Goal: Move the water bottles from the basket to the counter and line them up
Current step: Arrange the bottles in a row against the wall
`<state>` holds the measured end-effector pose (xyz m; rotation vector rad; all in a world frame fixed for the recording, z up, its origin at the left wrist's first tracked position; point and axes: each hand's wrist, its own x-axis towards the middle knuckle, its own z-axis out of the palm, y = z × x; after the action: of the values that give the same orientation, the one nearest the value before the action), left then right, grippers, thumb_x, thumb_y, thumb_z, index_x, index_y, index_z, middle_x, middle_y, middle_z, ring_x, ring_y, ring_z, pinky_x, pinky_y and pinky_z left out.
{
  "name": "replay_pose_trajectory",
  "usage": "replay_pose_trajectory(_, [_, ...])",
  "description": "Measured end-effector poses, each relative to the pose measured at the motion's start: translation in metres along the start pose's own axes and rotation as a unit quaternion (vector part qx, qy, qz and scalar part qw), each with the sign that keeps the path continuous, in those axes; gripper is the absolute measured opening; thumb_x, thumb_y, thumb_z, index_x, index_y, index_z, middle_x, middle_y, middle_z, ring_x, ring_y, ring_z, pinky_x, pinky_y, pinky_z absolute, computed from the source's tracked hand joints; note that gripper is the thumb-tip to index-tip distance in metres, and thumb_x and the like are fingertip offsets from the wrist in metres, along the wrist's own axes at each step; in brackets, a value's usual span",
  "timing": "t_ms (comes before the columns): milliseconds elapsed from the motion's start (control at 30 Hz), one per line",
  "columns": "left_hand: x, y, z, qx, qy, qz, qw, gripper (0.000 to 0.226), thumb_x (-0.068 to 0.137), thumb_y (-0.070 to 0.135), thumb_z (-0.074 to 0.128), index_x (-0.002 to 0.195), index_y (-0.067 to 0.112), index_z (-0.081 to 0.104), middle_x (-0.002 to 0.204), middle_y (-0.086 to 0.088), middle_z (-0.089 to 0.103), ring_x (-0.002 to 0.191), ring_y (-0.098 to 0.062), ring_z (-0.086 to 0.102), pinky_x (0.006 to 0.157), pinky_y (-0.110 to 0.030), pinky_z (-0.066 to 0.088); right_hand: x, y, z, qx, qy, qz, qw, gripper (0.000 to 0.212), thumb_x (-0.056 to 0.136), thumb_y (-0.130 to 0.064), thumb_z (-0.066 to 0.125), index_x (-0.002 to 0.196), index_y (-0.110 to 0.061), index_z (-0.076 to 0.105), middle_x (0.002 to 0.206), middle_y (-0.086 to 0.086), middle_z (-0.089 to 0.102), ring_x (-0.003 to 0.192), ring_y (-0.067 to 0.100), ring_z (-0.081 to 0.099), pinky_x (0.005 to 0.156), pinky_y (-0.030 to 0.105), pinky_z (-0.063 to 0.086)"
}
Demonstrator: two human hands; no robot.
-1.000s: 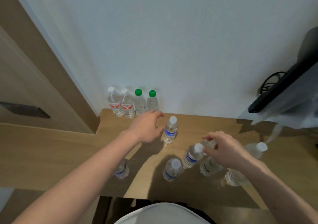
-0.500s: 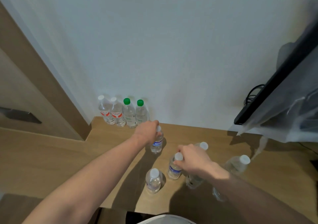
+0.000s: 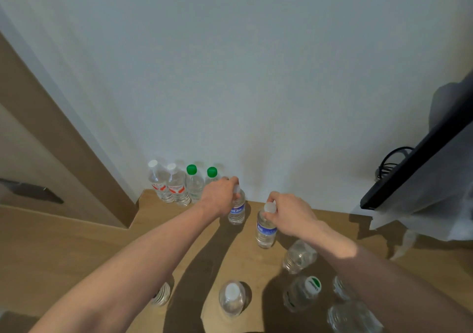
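Counter (image 3: 76, 250) bottles (image 3: 237, 211) now nearer wall row (image 3: 176, 186).

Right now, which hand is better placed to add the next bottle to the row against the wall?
Left. The left hand grips a blue-label bottle right beside the green-capped bottle ending the row. The right hand holds its bottle farther out on the counter.

The bottles (image 3: 266, 227) are clear, glossy plastic; the counter (image 3: 76, 250) is matt wood grain; the wall (image 3: 230, 76) is smooth, matt.
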<state>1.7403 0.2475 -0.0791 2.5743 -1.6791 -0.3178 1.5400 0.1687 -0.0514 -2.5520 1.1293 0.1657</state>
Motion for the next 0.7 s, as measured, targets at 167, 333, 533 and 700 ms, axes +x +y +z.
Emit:
replay_pose_trajectory(167, [0.031,-0.01,-0.002,0.005,-0.017,-0.008,1.0,0.035,0.105,0.036,0.057,0.136,0.02,0.05,0.123,-0.008,0.062,0.106,-0.035,0.066,0.082,-0.046,0.054,0.045,-0.004,-0.006,0.026,0.011,0.022,0.999,0.041,0.098,-0.05,0.064,0.13,-0.025,0.059,0.12,0.002,0.071,0.105,0.026,0.068,0.085,0.041,0.058])
replay_pose_trajectory(333, [0.056,-0.015,0.0,0.018,-0.031,0.0,0.999,0.035,0.103,0.031,0.059,0.134,0.017,0.05,0.119,-0.008,0.061,0.104,-0.035,0.066,0.074,-0.042,0.049,0.081,-0.004,-0.005,0.042,0.012,0.045,0.998,0.039,0.101,-0.046,0.061,0.132,-0.024,0.057,0.121,0.004,0.071,0.105,0.028,0.066,0.084,0.04,0.055])
replay_pose_trajectory(533, [0.077,-0.019,0.008,0.021,-0.038,-0.003,0.999,0.038,0.104,0.035,0.058,0.138,0.021,0.049,0.124,-0.006,0.062,0.104,-0.034,0.068,0.082,-0.045,0.056,0.112,-0.005,0.007,0.035,0.005,0.064,0.997,0.041,0.101,-0.046,0.06,0.135,-0.025,0.056,0.126,0.005,0.068,0.112,0.029,0.065,0.089,0.038,0.052])
replay_pose_trajectory(700, [0.082,-0.016,0.011,0.03,-0.03,0.008,0.999,0.037,0.104,0.032,0.057,0.138,0.022,0.048,0.122,-0.006,0.062,0.1,-0.033,0.069,0.077,-0.044,0.053,0.122,-0.004,0.02,0.037,0.01,0.055,0.998,0.042,0.103,-0.048,0.056,0.137,-0.023,0.054,0.128,0.007,0.065,0.118,0.029,0.062,0.096,0.038,0.047])
